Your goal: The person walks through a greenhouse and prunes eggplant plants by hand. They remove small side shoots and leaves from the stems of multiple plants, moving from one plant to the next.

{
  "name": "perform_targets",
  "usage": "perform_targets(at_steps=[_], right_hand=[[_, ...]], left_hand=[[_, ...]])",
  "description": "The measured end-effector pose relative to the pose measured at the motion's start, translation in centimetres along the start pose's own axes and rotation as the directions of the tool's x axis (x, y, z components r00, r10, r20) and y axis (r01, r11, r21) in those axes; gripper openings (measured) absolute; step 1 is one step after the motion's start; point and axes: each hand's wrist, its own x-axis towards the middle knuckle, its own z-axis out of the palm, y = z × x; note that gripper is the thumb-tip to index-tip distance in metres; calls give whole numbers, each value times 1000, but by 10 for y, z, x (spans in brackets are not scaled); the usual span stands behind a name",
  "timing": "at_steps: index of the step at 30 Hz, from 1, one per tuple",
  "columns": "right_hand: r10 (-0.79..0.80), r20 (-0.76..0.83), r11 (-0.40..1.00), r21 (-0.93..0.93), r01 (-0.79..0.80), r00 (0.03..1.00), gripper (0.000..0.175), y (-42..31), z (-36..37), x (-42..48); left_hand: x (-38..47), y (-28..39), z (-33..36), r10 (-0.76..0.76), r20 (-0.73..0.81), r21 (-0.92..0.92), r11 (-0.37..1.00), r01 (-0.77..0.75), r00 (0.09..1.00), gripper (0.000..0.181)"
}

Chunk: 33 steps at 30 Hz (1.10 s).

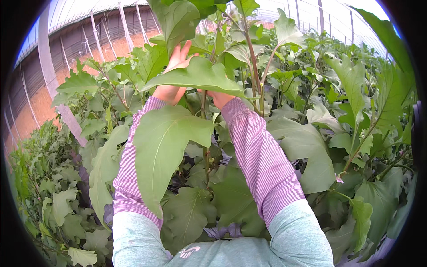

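Note:
Both of my hands reach up into a leafy eggplant plant. My left hand (175, 61) is raised beside the stem, its fingers stretched upward and apart. A broad green leaf (200, 75) lies across it and covers part of the palm. My right hand (221, 99) is mostly hidden behind the same leaf, close to the main stem (203, 106); its fingers are out of sight, and I cannot tell what they hold. A large lobed leaf (170, 133) hangs over my left forearm. Another leaf (178, 25) droops above my left fingertips.
Dense eggplant foliage surrounds me. Purplish branching stems (253, 60) rise to the right of my hands. A small pink flower (339, 179) hangs at lower right. A pale post (48, 66) stands at left, before a greenhouse wall (80, 43). Plastic sheeting (227, 231) shows near the ground.

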Motion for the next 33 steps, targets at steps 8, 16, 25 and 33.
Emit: perform_targets(at_steps=[8, 16, 25, 33], right_hand=[[121, 79, 985, -133, -110, 989, 24, -25, 77, -37], [95, -4, 973, -211, -94, 995, 30, -46, 113, -57], [-7, -62, 960, -279, -11, 998, 31, -42, 111, -54], [-570, 34, 559, -716, 418, 821, 31, -38, 121, -35]], left_hand=[[16, 56, 18, 117, -468, 400, 912, 93, 876, 43], [-4, 97, 26, 152, -207, 371, 926, -66, 967, 43], [22, 75, 0, -20, -147, 457, 885, 86, 989, 34], [-4, 75, -12, 76, -226, 256, 967, -16, 971, 32]])
